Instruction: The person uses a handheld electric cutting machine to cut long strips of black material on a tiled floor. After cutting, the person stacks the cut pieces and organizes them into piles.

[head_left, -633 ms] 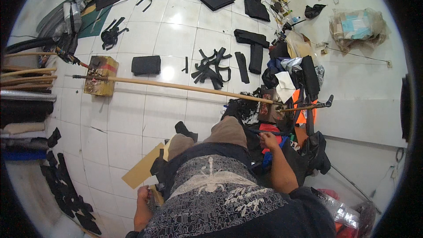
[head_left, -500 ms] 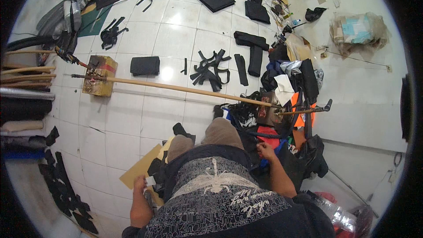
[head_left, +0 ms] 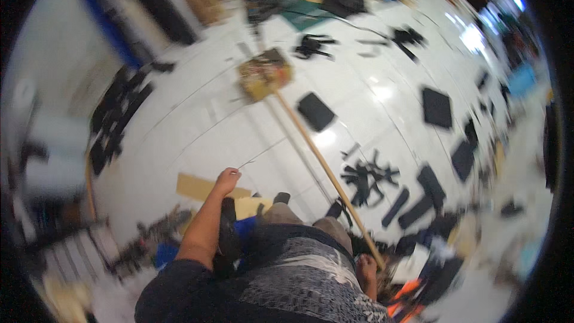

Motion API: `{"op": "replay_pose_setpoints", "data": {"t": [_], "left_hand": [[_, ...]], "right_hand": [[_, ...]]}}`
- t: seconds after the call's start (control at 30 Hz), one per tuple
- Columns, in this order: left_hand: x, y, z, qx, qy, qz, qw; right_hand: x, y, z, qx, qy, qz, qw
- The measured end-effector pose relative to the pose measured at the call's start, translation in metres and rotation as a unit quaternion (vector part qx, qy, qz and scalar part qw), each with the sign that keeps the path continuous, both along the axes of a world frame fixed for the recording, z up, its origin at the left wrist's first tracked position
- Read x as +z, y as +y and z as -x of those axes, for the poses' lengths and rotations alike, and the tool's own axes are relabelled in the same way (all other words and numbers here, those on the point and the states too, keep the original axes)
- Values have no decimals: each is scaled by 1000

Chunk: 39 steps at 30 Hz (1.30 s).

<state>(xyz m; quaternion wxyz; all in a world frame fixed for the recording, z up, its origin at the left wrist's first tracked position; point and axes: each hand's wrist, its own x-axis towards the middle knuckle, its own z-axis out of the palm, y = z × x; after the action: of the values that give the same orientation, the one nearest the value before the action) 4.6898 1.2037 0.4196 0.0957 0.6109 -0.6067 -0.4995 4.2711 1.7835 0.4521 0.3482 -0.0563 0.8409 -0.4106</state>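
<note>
My left hand (head_left: 228, 179) is held out over the white tiled floor with its fingers closed. A small pale bit shows at the fingertips, too blurred to name. Just beyond it lies a thin dark line (head_left: 246, 162) on the tiles. Near my left forearm are a tan board (head_left: 197, 186) and a pale yellow sheet (head_left: 248, 206). My right hand (head_left: 366, 267) is low beside my right leg, next to the near end of a long wooden pole (head_left: 323, 164); motion smears its fingers. The pole's far end rests on a yellowish block (head_left: 265, 75).
Folded black cloth pieces (head_left: 316, 111) and a tangle of black strips (head_left: 366, 179) lie on the floor. Fabric rolls (head_left: 152, 6) stand at the far left. A mixed pile with a white sheet (head_left: 411, 263) is beside my right hand.
My view has swung to the left and is blurred. The left hand has moved up and forward, away from my side, over the floor. The right hand stays low at my right.
</note>
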Motion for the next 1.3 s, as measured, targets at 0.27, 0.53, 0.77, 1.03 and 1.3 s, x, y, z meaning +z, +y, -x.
{"op": "replay_pose_setpoints", "data": {"t": [0.27, 0.53, 0.77, 1.03, 1.3], "left_hand": [[-17, 280, -19, 128, -108, -191, 967], [-7, 401, 26, 127, 6, -233, 964], [-7, 251, -13, 302, 14, -163, 939], [17, 169, -13, 371, 189, -93, 904], [-23, 257, -11, 272, 35, -335, 901]], "right_hand": [[82, -57, 163, 140, -46, -173, 974], [66, -143, 246, 153, -64, -181, 969], [86, -196, 218, 377, 51, -95, 920], [116, -202, 216, 151, -12, -170, 974], [104, -159, 209, 100, -41, -274, 956]]}}
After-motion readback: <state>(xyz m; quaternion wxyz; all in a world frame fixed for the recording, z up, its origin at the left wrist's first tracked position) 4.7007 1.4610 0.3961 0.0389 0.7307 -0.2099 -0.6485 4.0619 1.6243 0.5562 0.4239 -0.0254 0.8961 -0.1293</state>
